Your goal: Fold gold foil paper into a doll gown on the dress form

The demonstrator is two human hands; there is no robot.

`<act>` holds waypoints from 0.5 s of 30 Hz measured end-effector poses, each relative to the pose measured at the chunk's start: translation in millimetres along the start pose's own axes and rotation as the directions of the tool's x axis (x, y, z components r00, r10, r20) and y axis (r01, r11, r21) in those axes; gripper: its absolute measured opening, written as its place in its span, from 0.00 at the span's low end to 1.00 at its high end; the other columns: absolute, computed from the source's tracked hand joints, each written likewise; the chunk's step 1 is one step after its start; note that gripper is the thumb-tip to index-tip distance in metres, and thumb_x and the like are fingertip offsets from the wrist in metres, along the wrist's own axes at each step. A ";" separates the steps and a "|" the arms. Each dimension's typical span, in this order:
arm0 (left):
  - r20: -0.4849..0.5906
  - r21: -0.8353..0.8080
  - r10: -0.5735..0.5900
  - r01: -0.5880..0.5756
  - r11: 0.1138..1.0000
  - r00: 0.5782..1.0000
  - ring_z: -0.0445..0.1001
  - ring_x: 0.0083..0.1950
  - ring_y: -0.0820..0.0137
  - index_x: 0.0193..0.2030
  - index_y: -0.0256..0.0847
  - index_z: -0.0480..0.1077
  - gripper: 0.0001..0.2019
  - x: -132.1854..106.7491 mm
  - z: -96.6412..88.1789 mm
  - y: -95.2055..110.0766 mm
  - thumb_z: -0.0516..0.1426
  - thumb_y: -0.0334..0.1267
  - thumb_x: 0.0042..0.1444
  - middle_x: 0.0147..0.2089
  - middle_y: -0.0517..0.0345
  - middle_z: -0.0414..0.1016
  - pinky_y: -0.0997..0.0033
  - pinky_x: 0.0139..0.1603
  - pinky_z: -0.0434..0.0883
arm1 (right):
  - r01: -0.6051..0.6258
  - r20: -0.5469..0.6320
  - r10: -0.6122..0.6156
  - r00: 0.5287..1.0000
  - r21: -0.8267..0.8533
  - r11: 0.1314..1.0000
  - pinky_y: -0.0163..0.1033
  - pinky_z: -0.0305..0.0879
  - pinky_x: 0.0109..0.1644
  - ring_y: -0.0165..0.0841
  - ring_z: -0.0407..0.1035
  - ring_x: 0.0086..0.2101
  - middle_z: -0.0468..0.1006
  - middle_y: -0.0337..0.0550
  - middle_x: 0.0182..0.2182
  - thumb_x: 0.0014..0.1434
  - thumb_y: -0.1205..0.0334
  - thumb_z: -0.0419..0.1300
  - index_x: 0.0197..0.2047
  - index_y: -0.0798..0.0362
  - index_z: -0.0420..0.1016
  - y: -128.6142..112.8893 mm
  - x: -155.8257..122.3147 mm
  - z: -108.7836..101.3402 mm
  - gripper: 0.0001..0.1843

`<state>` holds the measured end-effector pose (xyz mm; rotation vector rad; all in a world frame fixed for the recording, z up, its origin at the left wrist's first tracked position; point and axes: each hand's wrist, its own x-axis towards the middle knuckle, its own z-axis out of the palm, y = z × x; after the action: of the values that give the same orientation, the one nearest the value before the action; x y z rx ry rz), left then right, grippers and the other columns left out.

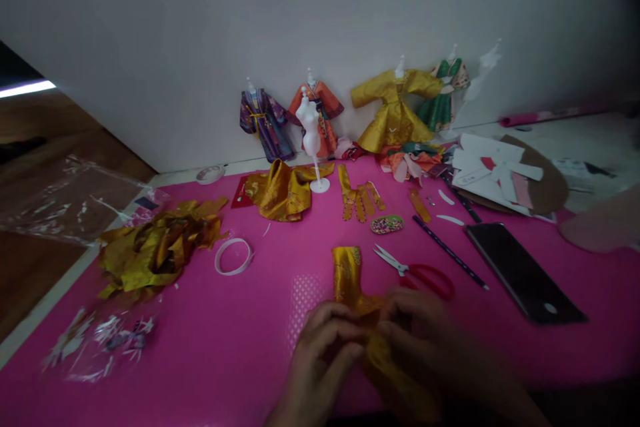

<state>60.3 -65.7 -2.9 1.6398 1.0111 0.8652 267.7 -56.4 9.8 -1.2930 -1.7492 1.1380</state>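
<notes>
A piece of gold brocade fabric [347,273] lies low in the middle of the pink mat, part of it flat and part gathered up between my hands. My left hand [325,347] pinches its left edge between thumb and fingers. Opposite, my right hand [420,327] has its fingers closed on the same fabric, the fingertips partly hidden in shadow. Just beyond my right hand rest red-handled scissors [431,280], blades pointing up and left. A dark patterned pencil [450,252] lies to their right.
Gold scraps [160,247] are heaped at left, near a roll of tape [234,257]. A bare white mannequin [310,123] stands before dressed ones, including a gold robe [395,103]. At right lie a phone [525,272] and paper patterns [493,170]. A small oval tin [387,224] sits mid-mat.
</notes>
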 end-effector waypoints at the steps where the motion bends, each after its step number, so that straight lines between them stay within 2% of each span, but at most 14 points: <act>1: -0.009 -0.008 0.002 -0.002 1.000 1.000 0.71 0.52 0.63 0.44 0.50 0.75 0.05 -0.5 -2.0 -1.3 0.58 0.36 0.64 0.48 0.57 0.71 0.61 0.52 0.67 | 0.001 -0.007 -0.002 1.000 -0.013 1.000 0.36 0.59 0.29 0.32 0.66 0.27 0.71 0.37 0.24 0.56 0.67 0.55 0.26 0.50 0.68 0.4 0.0 -1.3 0.08; 3: -0.032 -0.007 0.019 -0.019 1.000 0.999 0.72 0.51 0.63 0.46 0.51 0.75 0.07 -2.1 -6.0 -4.6 0.58 0.36 0.64 0.48 0.57 0.71 0.62 0.52 0.68 | 0.016 -0.023 -0.016 1.000 -0.040 0.999 0.36 0.60 0.29 0.32 0.66 0.26 0.71 0.37 0.24 0.56 0.66 0.55 0.25 0.50 0.67 1.4 0.0 -3.7 0.08; 6: -0.055 0.026 0.037 -0.036 0.999 0.998 0.72 0.49 0.64 0.43 0.50 0.75 0.04 -5.0 -9.0 -9.0 0.59 0.37 0.63 0.46 0.57 0.71 0.62 0.50 0.68 | 0.027 -0.042 -0.030 0.999 -0.073 0.997 0.37 0.60 0.30 0.33 0.66 0.26 0.71 0.38 0.23 0.56 0.65 0.55 0.25 0.50 0.68 3.4 -0.4 -5.4 0.09; 9: -0.059 0.057 0.023 -0.020 0.998 0.998 0.72 0.49 0.63 0.39 0.48 0.75 0.02 -6.9 -7.4 -11.4 0.60 0.36 0.62 0.46 0.57 0.71 0.62 0.50 0.67 | 0.012 -0.035 -0.015 0.999 -0.078 0.997 0.37 0.61 0.30 0.33 0.66 0.27 0.72 0.38 0.24 0.56 0.66 0.56 0.25 0.50 0.68 5.2 -0.9 -4.6 0.08; 12: -0.055 0.069 0.001 0.003 0.998 0.998 0.71 0.49 0.63 0.35 0.46 0.73 0.05 -7.9 -3.9 -12.4 0.59 0.32 0.62 0.45 0.57 0.70 0.62 0.51 0.66 | 0.010 -0.027 -0.012 1.000 -0.065 0.998 0.37 0.61 0.31 0.33 0.67 0.28 0.73 0.38 0.25 0.56 0.67 0.56 0.26 0.50 0.69 5.6 -1.2 -2.7 0.08; 15: -0.052 0.080 -0.011 0.015 0.997 0.999 0.70 0.50 0.63 0.35 0.46 0.71 0.06 -8.7 -3.4 -10.7 0.58 0.31 0.63 0.46 0.58 0.69 0.62 0.51 0.65 | 0.007 -0.019 -0.008 1.000 -0.052 0.999 0.36 0.61 0.30 0.32 0.67 0.27 0.73 0.38 0.25 0.57 0.67 0.56 0.25 0.50 0.69 5.4 -1.2 -2.4 0.09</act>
<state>51.5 -70.6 -12.9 1.6841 1.1040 0.8724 272.2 -56.3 5.8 -1.3228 -1.7785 1.0799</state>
